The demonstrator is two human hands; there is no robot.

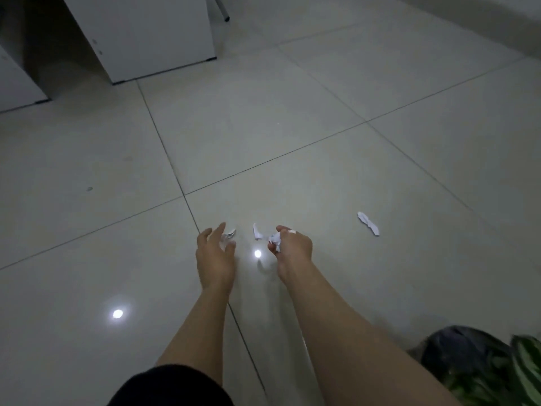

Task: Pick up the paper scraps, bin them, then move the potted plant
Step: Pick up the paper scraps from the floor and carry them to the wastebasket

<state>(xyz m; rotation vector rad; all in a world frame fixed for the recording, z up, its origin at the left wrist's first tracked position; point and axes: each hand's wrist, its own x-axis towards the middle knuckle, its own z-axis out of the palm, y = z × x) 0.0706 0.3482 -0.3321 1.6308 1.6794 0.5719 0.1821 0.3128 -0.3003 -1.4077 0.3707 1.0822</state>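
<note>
White paper scraps lie on the pale tiled floor. My right hand [292,244] is closed around a crumpled wad of scraps [275,238]. Just left of it a loose scrap [257,232] rests on the tile. My left hand [215,250] hovers with fingers spread, its fingertips beside a small scrap [229,234]. A longer scrap [368,223] lies apart, farther right. The potted plant [527,367], with striped green leaves, shows at the bottom right corner, partly cut off by the frame edge.
White cabinets [146,36] stand at the back left, with a metal leg [224,10] behind them. A dark bag [465,347] sits beside the plant at the bottom right. Ceiling lights reflect off the glossy floor [322,112].
</note>
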